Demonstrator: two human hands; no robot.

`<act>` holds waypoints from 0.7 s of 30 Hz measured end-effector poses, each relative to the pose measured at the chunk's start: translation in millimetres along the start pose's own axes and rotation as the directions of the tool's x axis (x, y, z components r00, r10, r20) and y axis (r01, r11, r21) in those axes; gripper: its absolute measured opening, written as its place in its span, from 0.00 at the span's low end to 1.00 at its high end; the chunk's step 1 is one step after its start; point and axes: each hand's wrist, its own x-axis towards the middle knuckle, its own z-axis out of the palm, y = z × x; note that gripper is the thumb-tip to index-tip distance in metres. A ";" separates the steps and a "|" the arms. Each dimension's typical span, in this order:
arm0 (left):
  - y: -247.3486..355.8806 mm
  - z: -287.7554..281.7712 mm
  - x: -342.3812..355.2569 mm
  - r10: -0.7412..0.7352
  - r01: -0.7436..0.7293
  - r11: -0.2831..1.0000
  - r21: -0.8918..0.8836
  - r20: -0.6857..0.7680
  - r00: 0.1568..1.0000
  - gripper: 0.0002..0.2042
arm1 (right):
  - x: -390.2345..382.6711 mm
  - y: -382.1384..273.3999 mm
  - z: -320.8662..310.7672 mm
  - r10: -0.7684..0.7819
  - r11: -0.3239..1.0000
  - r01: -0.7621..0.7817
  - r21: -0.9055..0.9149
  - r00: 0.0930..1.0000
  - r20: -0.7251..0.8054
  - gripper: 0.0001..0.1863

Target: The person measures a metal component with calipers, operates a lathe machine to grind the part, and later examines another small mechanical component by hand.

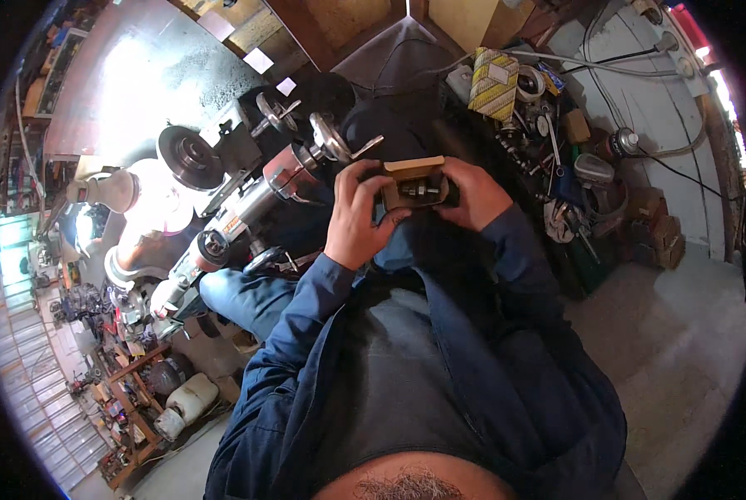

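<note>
Small cardboard box (414, 183), open toward us with its long axis left to right, sits between our hands above our lap in a cluttered workshop. A lathe (248, 187) stands left, a littered bench (556, 142) right. Left hand (358, 218) and right hand (471, 196) fingers curl around its ends; metal parts (420, 191) lie inside.

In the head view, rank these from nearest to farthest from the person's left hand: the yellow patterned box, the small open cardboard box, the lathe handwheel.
1. Small open cardboard box, held by the left hand.
2. Lathe handwheel, just above-left.
3. Yellow patterned box, upper right on the cluttered bench.
</note>
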 end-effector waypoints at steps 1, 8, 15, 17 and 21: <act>-7.3 6.4 -4.2 -0.003 0.003 1.000 0.001 0.000 1.000 0.25 | -0.4 2.0 -0.5 -0.057 0.997 0.056 -0.054 0.998 -0.002 0.28; -14.5 14.3 -5.3 -0.092 0.121 0.959 -0.256 0.124 0.988 0.22 | 8.0 -19.1 -4.1 0.176 0.973 -0.167 -0.163 0.984 0.042 0.22; -26.8 18.6 -19.1 -0.204 0.227 0.911 -0.344 0.102 0.974 0.23 | 7.9 -13.2 -3.3 0.053 0.995 -0.046 -0.088 0.996 0.076 0.19; -23.6 16.2 -17.8 -0.183 0.204 0.920 -0.334 0.094 0.979 0.22 | 4.6 -13.8 -9.9 0.075 0.994 -0.066 -0.087 0.992 0.105 0.18; -20.5 15.0 -16.2 -0.134 0.151 0.933 -0.327 0.071 0.988 0.21 | 5.2 -1.9 -23.1 -0.068 0.969 0.036 0.244 0.990 0.124 0.18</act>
